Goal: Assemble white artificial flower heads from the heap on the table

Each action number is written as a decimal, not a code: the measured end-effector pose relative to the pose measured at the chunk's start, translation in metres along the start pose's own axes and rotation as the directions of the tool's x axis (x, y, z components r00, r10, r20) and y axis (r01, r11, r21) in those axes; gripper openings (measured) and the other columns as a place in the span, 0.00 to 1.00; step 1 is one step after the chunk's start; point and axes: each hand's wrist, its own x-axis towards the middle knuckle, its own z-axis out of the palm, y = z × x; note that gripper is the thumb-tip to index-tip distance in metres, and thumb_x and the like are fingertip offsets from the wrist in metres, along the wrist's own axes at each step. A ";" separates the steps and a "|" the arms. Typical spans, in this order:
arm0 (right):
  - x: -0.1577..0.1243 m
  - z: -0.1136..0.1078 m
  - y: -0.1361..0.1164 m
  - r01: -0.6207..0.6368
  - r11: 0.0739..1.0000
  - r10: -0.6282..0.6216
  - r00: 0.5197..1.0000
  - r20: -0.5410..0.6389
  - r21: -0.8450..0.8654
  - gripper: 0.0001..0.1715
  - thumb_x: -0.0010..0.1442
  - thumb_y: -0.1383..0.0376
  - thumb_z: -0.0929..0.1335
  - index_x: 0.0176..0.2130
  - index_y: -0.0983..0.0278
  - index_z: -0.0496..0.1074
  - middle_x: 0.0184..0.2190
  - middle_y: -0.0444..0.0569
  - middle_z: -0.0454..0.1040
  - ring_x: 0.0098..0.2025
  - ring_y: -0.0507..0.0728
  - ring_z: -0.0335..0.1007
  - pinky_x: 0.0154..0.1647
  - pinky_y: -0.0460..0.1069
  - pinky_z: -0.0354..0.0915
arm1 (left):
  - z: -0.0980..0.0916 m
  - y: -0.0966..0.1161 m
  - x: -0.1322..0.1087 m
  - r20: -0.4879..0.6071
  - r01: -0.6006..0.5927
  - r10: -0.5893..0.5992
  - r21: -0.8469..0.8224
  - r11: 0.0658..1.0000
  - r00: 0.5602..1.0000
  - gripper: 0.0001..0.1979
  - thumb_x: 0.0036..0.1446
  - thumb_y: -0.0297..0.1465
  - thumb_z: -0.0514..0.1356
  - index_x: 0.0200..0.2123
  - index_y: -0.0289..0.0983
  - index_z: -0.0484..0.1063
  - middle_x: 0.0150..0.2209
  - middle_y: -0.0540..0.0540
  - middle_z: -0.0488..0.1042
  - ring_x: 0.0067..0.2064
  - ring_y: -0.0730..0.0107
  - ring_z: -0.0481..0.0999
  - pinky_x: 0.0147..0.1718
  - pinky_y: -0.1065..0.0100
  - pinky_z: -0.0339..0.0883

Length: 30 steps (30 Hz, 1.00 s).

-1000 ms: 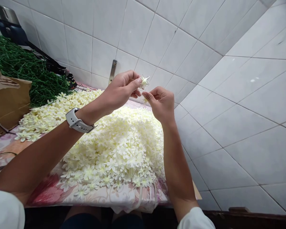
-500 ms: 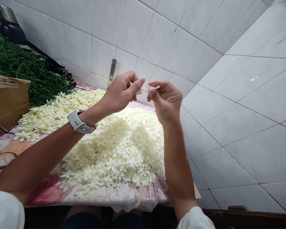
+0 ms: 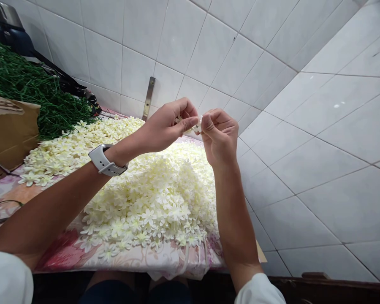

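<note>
Left hand and right hand drawn closer together than in the previous frame, both grips clamped on a small cream artificial flower, held above a heap of similar flowers. Heap spread over floral-print cloth on the tabletop; green strands and a kraft paper bag placed at far left; white ceramic tiles lining the wall.

Your wall tiles: smooth glossy ceramic. Bracket on wall: dull metal. Your watch strap: matt, rubbery plastic. Petals: soft matt, cloth-like. Bag: rough brown paper or card. Your sleeve: white matt cloth. Worktop cover: printed, faint sheen. Ledge: dark wood.
</note>
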 end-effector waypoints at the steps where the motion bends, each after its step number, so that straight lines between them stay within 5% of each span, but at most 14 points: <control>1: 0.000 0.001 0.000 0.004 1.000 -0.004 1.000 0.005 0.024 0.25 0.53 0.49 0.78 0.25 0.61 0.68 0.21 0.38 0.64 0.25 0.48 0.61 0.29 0.48 0.62 | -0.001 0.000 0.000 0.028 -0.003 0.003 0.005 1.000 1.000 0.19 0.59 0.49 0.65 0.30 0.39 0.70 0.23 0.50 0.66 0.26 0.73 0.65 0.24 0.67 0.59; 7: -0.001 0.002 -0.001 -0.008 0.999 0.009 1.000 -0.023 0.041 0.22 0.56 0.48 0.76 0.26 0.60 0.72 0.22 0.39 0.65 0.25 0.47 0.61 0.29 0.48 0.63 | -0.003 0.002 0.002 0.144 -0.080 0.073 0.037 0.996 0.987 0.21 0.62 0.48 0.63 0.28 0.37 0.69 0.22 0.53 0.64 0.24 0.77 0.61 0.23 0.70 0.56; 14: -0.002 0.002 -0.006 -0.061 0.989 0.054 0.997 0.057 0.134 0.15 0.50 0.54 0.81 0.34 0.57 0.80 0.30 0.40 0.75 0.31 0.49 0.69 0.35 0.50 0.70 | -0.005 0.005 0.001 0.067 -0.126 0.122 0.063 0.990 0.990 0.18 0.65 0.44 0.61 0.29 0.37 0.70 0.22 0.52 0.65 0.25 0.75 0.63 0.23 0.69 0.57; 19: -0.001 0.001 -0.011 -0.096 0.982 0.091 0.995 0.036 0.162 0.14 0.48 0.58 0.82 0.32 0.57 0.78 0.26 0.38 0.74 0.29 0.48 0.69 0.31 0.48 0.68 | -0.009 0.010 0.000 0.087 -0.142 0.138 0.045 0.989 0.987 0.18 0.64 0.45 0.61 0.29 0.37 0.70 0.23 0.51 0.67 0.25 0.76 0.65 0.23 0.69 0.59; 30: -0.005 -0.001 -0.019 -0.014 1.000 0.015 0.998 0.067 -0.013 0.17 0.54 0.54 0.79 0.38 0.56 0.73 0.30 0.40 0.71 0.30 0.49 0.67 0.33 0.49 0.70 | -0.009 0.009 0.002 -0.015 -0.199 0.200 0.033 0.979 0.980 0.19 0.62 0.47 0.63 0.31 0.36 0.71 0.23 0.52 0.66 0.22 0.80 0.63 0.20 0.73 0.57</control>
